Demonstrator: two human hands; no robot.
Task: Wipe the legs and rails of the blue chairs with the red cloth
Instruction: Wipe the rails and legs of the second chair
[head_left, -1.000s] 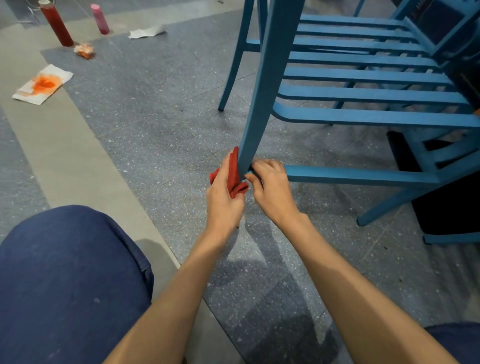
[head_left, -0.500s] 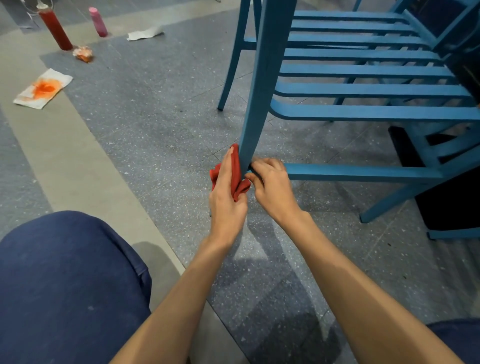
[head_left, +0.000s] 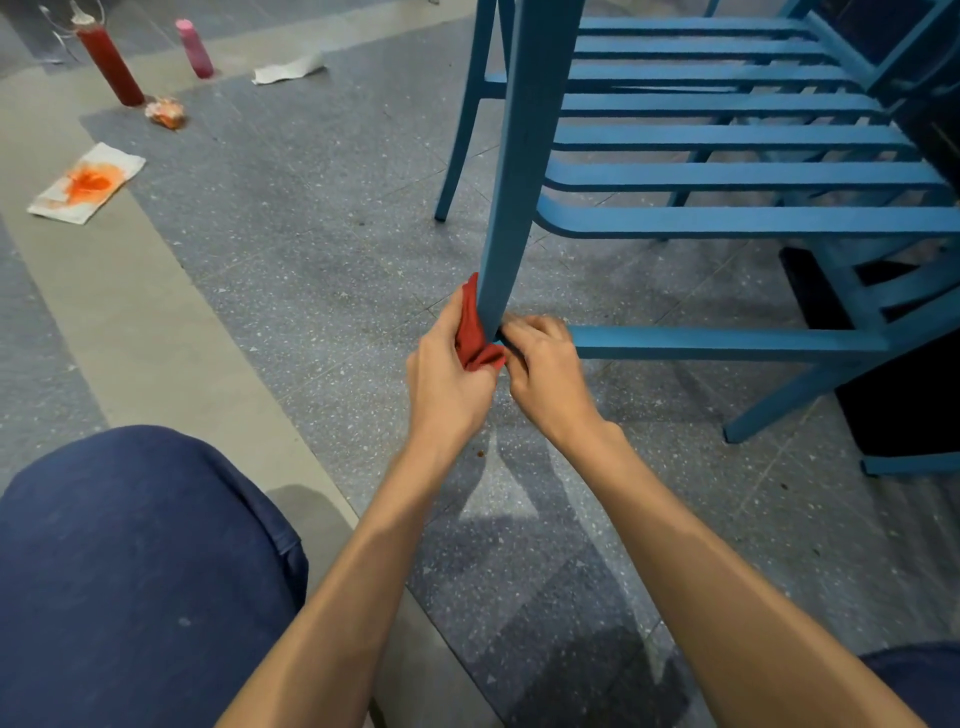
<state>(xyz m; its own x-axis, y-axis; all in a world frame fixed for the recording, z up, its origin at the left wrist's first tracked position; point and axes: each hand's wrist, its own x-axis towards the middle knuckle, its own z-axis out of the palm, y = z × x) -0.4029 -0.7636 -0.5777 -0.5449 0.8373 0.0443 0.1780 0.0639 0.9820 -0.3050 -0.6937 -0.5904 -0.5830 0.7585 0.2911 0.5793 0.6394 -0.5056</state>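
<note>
The left hand (head_left: 447, 379) grips the red cloth (head_left: 475, 338) and presses it flat against the left face of the chair leg (head_left: 511, 182), low down near the floor (head_left: 311, 260). The right hand (head_left: 545, 371) sits just beside it with its fingers curled, pinching the bunched lower end of the cloth where the side rail (head_left: 727, 343) meets the leg. The leg belongs to the blue chair (head_left: 727, 176), whose slatted seat spreads to the right.

Well apart, at the far left, a tall red squeeze bottle (head_left: 110, 65) stands upright, filled with red sauce. A smaller pink bottle (head_left: 195, 48) stands near it; any label on either is too small to read. A crumpled wrapper (head_left: 165, 111) lies at the red bottle's foot. A white napkin (head_left: 85, 182) smeared orange lies flat nearby, and a plain paper scrap (head_left: 288, 70) lies beyond the pink bottle.
</note>
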